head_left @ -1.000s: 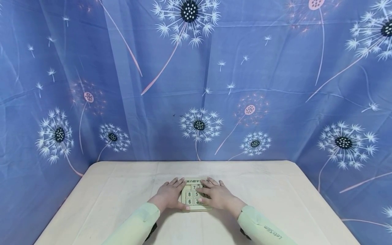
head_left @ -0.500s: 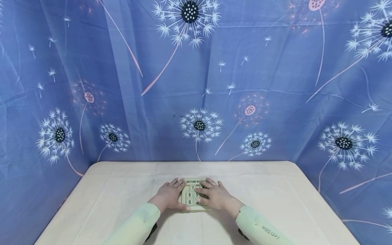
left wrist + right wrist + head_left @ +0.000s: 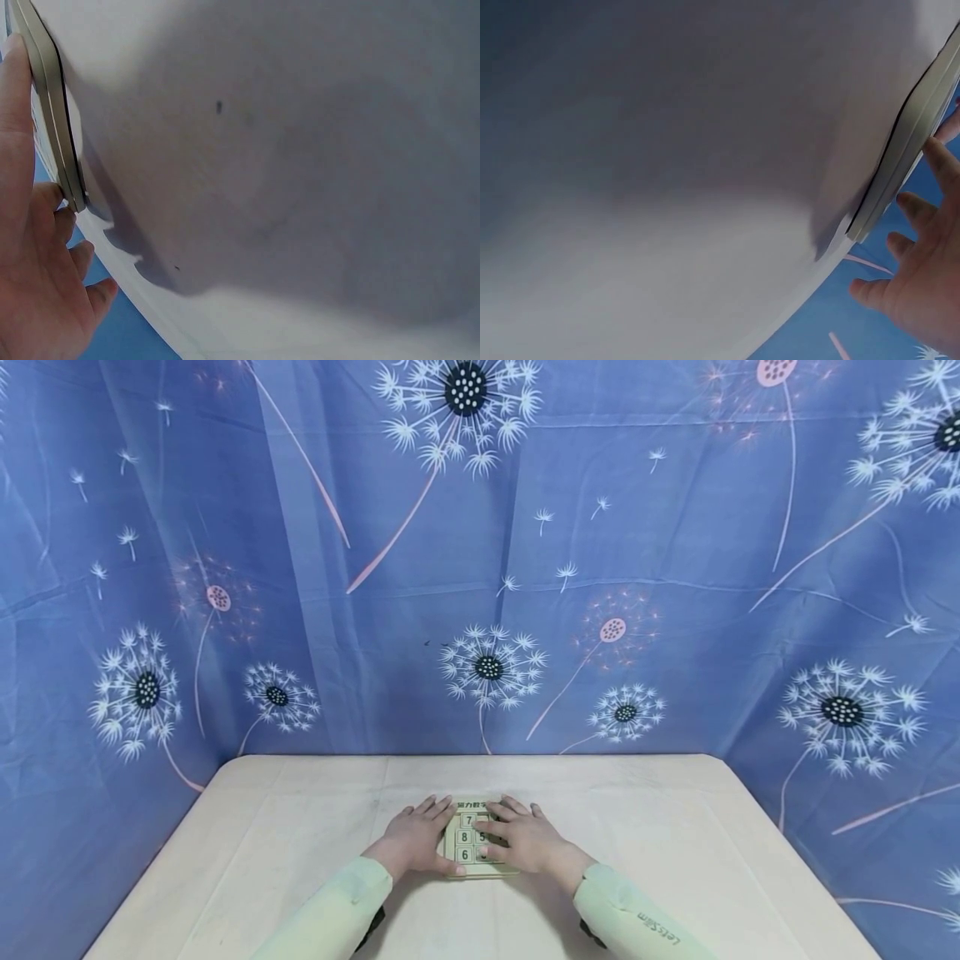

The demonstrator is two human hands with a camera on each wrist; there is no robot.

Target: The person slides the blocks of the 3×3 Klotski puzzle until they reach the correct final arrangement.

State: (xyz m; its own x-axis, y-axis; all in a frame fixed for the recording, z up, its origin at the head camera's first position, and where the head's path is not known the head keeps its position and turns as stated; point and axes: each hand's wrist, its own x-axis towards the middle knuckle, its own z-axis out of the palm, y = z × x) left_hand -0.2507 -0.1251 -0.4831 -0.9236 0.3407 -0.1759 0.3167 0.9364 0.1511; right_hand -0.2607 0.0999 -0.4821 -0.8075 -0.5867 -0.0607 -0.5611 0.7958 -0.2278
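A pale green sliding number puzzle point(image 3: 452, 847) lies flat on the table in the head view. Its tiles 7, 8, 6 and 5 can be read; the right side is covered by fingers. My left hand point(image 3: 415, 837) holds the puzzle's left side, thumb at the near edge and fingers at the far corner. Over the right half spreads my right hand point(image 3: 527, 838), a finger touching beside the 7 tile point(image 3: 468, 820). Both wrist views catch the side of the puzzle point(image 3: 56, 97), with the left hand point(image 3: 34, 247) and the right hand point(image 3: 930, 262) against it.
A cream-covered table point(image 3: 300, 810) carries the puzzle near its middle. Blue dandelion-print curtain point(image 3: 390, 693) hangs behind and on both sides. Pale green sleeves point(image 3: 330, 906) cover the forearms.
The 7 tile has slid left into the top left corner of the puzzle. My right hand has shifted slightly left with it; the left hand stays put.
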